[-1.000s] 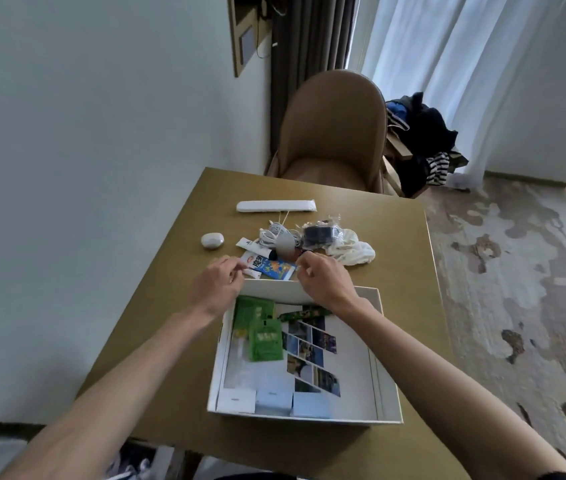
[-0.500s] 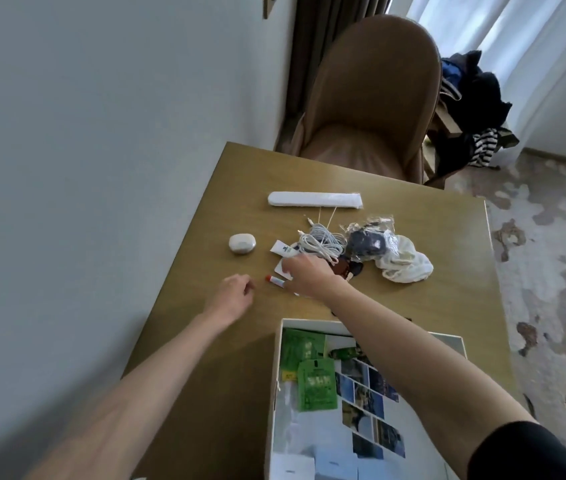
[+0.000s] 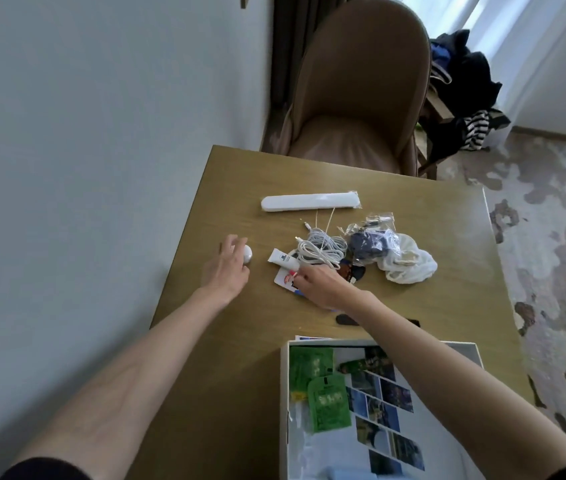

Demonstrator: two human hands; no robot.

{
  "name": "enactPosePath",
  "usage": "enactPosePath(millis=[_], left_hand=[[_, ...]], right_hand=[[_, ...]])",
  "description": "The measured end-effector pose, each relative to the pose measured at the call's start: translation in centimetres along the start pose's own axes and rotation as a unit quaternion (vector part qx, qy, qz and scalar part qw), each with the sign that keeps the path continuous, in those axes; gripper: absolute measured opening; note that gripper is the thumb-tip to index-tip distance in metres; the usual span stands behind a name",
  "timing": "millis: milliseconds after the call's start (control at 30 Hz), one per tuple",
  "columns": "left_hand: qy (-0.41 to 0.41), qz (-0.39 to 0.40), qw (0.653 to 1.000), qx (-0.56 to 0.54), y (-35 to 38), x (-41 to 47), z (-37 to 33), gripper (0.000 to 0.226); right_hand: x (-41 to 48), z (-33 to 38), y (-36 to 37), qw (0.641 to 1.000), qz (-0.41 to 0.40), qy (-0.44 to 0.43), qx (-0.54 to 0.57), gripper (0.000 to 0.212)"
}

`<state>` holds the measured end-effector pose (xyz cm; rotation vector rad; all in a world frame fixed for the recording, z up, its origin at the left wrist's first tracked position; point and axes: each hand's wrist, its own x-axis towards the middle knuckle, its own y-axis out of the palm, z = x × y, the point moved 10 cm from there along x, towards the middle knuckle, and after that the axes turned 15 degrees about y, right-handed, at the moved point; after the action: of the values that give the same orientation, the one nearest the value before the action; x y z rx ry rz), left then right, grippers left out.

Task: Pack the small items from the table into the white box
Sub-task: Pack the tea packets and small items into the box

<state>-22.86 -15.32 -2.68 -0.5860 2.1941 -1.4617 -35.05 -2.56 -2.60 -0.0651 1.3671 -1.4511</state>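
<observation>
Table: green sachets already in white box; cables, pouches remain. Left hand spread over white case; right hand pinching a packet.

My bench is brown wood. On it lie a long white case at the far side, a small white pebble-shaped case to the left, coiled white cables, a white tube, a clear bag (dark contents), a white cloth pouch, and the white box nearest me.
</observation>
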Motion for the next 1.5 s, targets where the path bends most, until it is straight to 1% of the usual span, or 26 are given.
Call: enactPosePath(millis=[67, 133, 167, 233, 300, 367, 400, 467, 533, 600, 633, 700, 767, 867, 933, 1000, 1067, 1133, 1167, 1233, 1300, 1367, 1433, 1500], left_hand=[[0.024, 0.036, 0.998, 0.044, 0.9, 0.9, -0.2, 0.06], [0.027, 0.047, 0.997, 0.061, 1.6, 1.4, -0.1, 0.053], [0.026, 0.043, 0.997, 0.061, 1.6, 1.6, 0.0, 0.049], [0.032, 0.034, 0.998, 0.051, 1.7, 1.7, -0.2, 0.042], [0.032, 0.023, 0.999, 0.005, 1.9, 1.3, -0.4, 0.042], [-0.003, 0.001, 0.996, -0.094, 1.8, 0.4, -0.4, 0.044], [-0.029, -0.011, 0.987, -0.158, 1.8, -0.3, -0.4, 0.045], [-0.077, -0.024, 0.953, -0.292, 1.9, -1.9, -0.8, 0.04], [-0.106, -0.027, 0.899, -0.425, 1.9, -3.6, -1.8, 0.03], [-0.128, -0.027, 0.842, -0.523, 1.5, -5.5, -2.9, 0.024], [-0.132, -0.024, 0.821, -0.555, 1.3, -6.4, -3.5, 0.023], [-0.127, -0.023, 0.794, -0.594, 0.7, -8.0, -4.6, 0.023], [-0.115, -0.036, 0.784, -0.608, -0.2, -9.2, -5.4, 0.023], [-0.08, -0.061, 0.804, -0.586, -2.1, -10.4, -6.9, 0.019], [-0.05, -0.07, 0.827, -0.556, -3.4, -11.0, -8.6, 0.017], [-0.013, -0.074, 0.853, -0.517, -4.6, -11.7, -10.9, 0.014], [0.023, -0.073, 0.879, -0.47, -5.5, -12.5, -13.3, 0.014], [0.061, -0.058, 0.903, -0.42, -5.9, -13.2, -16.0, 0.017], [0.078, -0.048, 0.908, -0.408, -5.9, -13.5, -17.3, 0.019], [0.114, -0.034, 0.916, -0.383, -5.4, -14.0, -20.0, 0.018], [0.143, -0.017, 0.931, -0.335, -4.2, -14.4, -22.3, 0.017], [0.155, 0.009, 0.943, -0.296, -2.1, -14.9, -24.1, 0.022], [0.151, 0.035, 0.95, -0.271, 0.3, -15.3, -25.3, 0.026], [0.145, 0.046, 0.959, -0.241, 2.1, -15.6, -26.3, 0.025]], right_hand=[[-0.4, -2.2, -1.2, 0.998, -0.003, 0.02, 0.06, 0.029], [-0.8, -4.6, -2.1, 0.994, -0.001, 0.042, 0.103, 0.022], [-1.0, -5.5, -2.6, 0.992, -0.004, 0.049, 0.112, 0.018], [-1.3, -6.5, -3.3, 0.995, -0.02, 0.05, 0.088, 0.01], [-1.3, -5.7, -3.9, 0.998, -0.055, 0.023, 0.037, 0.016], [-0.9, -3.7, -4.3, 0.995, -0.1, -0.018, -0.023, 0.016], [-0.5, -2.4, -4.2, 0.99, -0.123, -0.036, -0.058, 0.016], [0.5, 0.2, -3.6, 0.978, -0.155, -0.058, -0.129, 0.02], [1.7, 2.1, -2.6, 0.968, -0.155, -0.056, -0.187, 0.025], [2.7, 3.1, -1.6, 0.959, -0.147, -0.046, -0.238, 0.026], [3.1, 3.2, -1.2, 0.954, -0.146, -0.041, -0.26, 0.026], [3.4, 3.3, -0.6, 0.947, -0.143, -0.038, -0.283, 0.023], [3.4, 3.5, -0.4, 0.948, -0.14, -0.053, -0.279, 0.025], [2.3, 4.0, -1.1, 0.968, -0.114, -0.076, -0.212, 0.032], [0.6, 3.9, -2.6, 0.982, -0.11, -0.081, -0.129, 0.03], [-1.9, 3.0, -5.1, 0.988, -0.131, -0.082, -0.028, 0.029], [-5.6, 1.5, -7.9, 0.978, -0.163, -0.101, 0.076, 0.029], [-9.9, -0.7, -10.5, 0.959, -0.198, -0.117, 0.168, 0.033], [-11.8, -2.4, -11.2, 0.949, -0.201, -0.111, 0.216, 0.035], [-14.6, -5.9, -11.0, 0.939, -0.166, -0.085, 0.291, 0.035], [-16.8, -9.1, -8.9, 0.947, -0.106, -0.05, 0.298, 0.037], [-18.6, -11.8, -6.0, 0.958, -0.048, -0.012, 0.283, 0.038], [-19.9, -14.1, -3.3, 0.96, -0.005, 0.015, 0.281, 0.031], [-20.6, -16.0, -1.1, 0.96, 0.014, 0.04, 0.275, 0.023]])
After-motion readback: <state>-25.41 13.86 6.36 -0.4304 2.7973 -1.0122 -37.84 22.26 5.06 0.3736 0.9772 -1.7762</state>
